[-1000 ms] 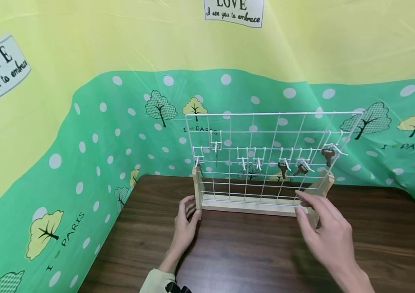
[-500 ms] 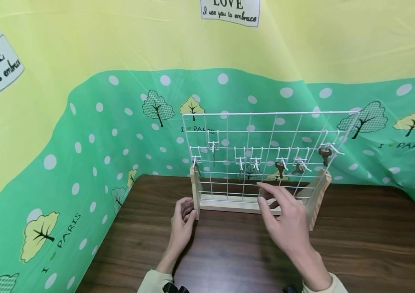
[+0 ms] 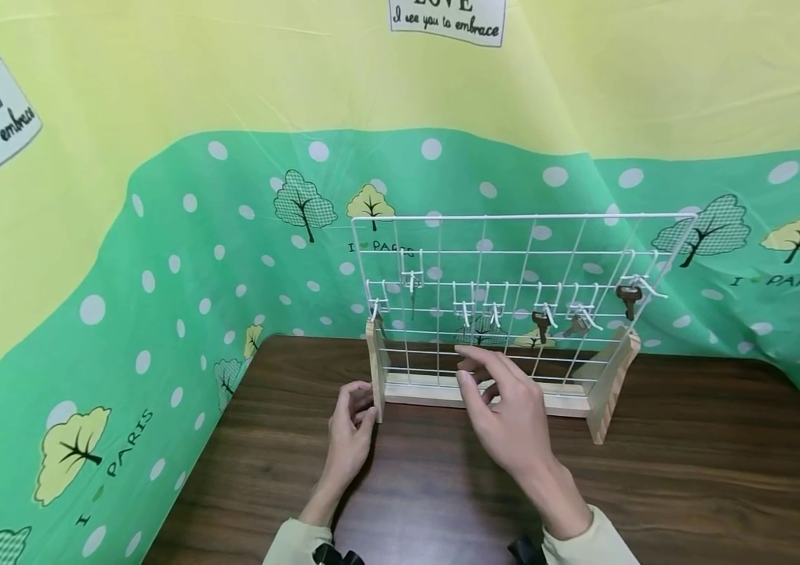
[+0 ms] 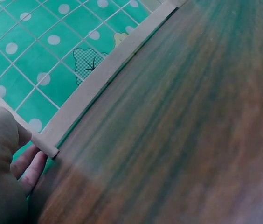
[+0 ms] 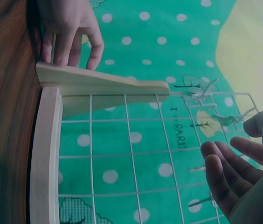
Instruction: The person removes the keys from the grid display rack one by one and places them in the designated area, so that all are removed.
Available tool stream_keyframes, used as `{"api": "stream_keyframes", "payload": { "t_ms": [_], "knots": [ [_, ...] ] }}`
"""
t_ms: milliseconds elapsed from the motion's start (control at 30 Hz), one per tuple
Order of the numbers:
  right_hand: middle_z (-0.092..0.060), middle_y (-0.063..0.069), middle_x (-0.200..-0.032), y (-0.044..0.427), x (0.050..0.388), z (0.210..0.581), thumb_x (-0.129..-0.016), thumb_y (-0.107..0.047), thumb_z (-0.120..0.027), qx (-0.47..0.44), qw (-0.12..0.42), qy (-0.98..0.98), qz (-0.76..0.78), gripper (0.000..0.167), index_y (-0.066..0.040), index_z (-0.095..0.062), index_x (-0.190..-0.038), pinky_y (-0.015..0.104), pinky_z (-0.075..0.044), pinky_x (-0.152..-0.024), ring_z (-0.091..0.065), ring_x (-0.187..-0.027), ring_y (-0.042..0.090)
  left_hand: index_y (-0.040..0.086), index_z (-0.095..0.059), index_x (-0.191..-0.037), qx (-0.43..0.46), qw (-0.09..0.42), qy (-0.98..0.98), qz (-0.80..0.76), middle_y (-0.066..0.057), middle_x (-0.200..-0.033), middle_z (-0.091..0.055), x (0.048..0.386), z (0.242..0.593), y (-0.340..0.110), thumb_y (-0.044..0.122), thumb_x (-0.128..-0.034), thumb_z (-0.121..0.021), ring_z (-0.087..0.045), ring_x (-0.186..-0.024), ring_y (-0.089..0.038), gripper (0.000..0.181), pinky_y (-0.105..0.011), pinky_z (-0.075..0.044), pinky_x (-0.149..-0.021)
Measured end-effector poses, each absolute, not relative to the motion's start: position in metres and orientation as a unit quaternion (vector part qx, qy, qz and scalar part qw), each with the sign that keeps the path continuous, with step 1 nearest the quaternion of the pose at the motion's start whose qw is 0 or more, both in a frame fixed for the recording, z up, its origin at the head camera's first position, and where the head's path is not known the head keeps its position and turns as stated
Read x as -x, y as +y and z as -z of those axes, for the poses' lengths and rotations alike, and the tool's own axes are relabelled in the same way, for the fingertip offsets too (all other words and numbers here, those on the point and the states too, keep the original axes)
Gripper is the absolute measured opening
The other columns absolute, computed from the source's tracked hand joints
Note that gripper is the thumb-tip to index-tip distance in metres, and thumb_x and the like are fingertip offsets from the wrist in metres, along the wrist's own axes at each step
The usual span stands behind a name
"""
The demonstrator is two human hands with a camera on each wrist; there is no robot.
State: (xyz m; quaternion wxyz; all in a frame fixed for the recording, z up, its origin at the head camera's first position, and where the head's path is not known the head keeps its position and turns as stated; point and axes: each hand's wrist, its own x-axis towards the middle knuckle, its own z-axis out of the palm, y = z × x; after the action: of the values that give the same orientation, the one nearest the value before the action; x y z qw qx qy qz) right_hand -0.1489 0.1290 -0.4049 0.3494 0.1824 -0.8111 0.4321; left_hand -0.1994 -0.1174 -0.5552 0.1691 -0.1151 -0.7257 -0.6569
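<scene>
standing on the brown table (image 3: 710, 447), the wire rack (image 3: 509, 216) is partly covered by the right hand (image 3: 509, 412), which blocks some of its lower wires. white hooks (image 3: 464, 313) hang across it; a dark key (image 3: 629, 301) dangles at the far right, two more keys (image 3: 541, 326) hang left of that, one blurred, and a thin one at the upper left is seen nearly edge-on. whatever sits at the leftmost hook is too small to tell. the left hand (image 3: 349, 428) pinches the rack's left wooden end (image 3: 375, 369) between thumb and fingers, some fingertips hidden behind it. the right hand hovers in front, fingers loosely bent, thumb apart, nothing between them. pale sleeves (image 3: 590, 541) are cut off below; patterned cloth (image 3: 230, 227) rises behind.
</scene>
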Motion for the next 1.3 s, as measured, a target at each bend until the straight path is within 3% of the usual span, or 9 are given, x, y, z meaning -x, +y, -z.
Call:
{"api": "stream_keyframes", "payload": {
  "t_ms": [433, 600, 933, 1300],
  "knots": [
    [-0.076, -0.001, -0.097, 0.103, 0.165, 0.401, -0.094, 0.004, -0.082, -0.189, 0.325, -0.810, -0.449, 0.034, -0.007, -0.079, -0.126, 0.028, -0.059, -0.059, -0.071, -0.082, 0.012, -0.002, -0.063, -0.126, 0.089, 0.162, -0.722, 0.666, -0.020, -0.125, -0.073, 0.205, 0.554, -0.115, -0.006, -0.1037, -0.071, -0.071, -0.118, -0.031, 0.024, -0.024, -0.058, -0.091],
    [-0.077, 0.000, -0.098, 0.092, 0.169, 0.397, -0.093, 0.003, -0.083, -0.190, 0.313, -0.810, -0.458, 0.031, -0.007, -0.080, -0.123, 0.028, -0.059, -0.060, -0.072, -0.078, 0.012, -0.001, -0.062, -0.125, 0.090, 0.163, -0.722, 0.667, -0.019, -0.123, -0.073, 0.205, 0.554, -0.117, -0.005, -0.1040, -0.071, -0.071, -0.116, -0.027, 0.023, -0.025, -0.058, -0.090],
    [-0.080, 0.004, -0.106, 0.070, 0.180, 0.396, -0.095, -0.006, -0.087, -0.178, 0.299, -0.807, -0.477, 0.021, -0.009, -0.082, -0.115, 0.026, -0.058, -0.061, -0.072, -0.074, 0.012, -0.002, -0.063, -0.126, 0.084, 0.159, -0.724, 0.666, -0.019, -0.124, -0.073, 0.205, 0.553, -0.119, -0.004, -0.1034, -0.072, -0.071, -0.117, -0.031, 0.024, -0.025, -0.058, -0.091],
    [-0.078, 0.008, -0.104, 0.059, 0.192, 0.392, -0.097, -0.010, -0.086, -0.168, 0.302, -0.797, -0.496, 0.026, -0.008, -0.081, -0.123, 0.030, -0.058, -0.063, -0.074, -0.071, 0.012, -0.002, -0.063, -0.126, 0.078, 0.151, -0.723, 0.669, -0.019, -0.125, -0.073, 0.206, 0.550, -0.118, -0.004, -0.1037, -0.072, -0.071, -0.118, -0.031, 0.024, -0.025, -0.058, -0.091]
  ]
}}
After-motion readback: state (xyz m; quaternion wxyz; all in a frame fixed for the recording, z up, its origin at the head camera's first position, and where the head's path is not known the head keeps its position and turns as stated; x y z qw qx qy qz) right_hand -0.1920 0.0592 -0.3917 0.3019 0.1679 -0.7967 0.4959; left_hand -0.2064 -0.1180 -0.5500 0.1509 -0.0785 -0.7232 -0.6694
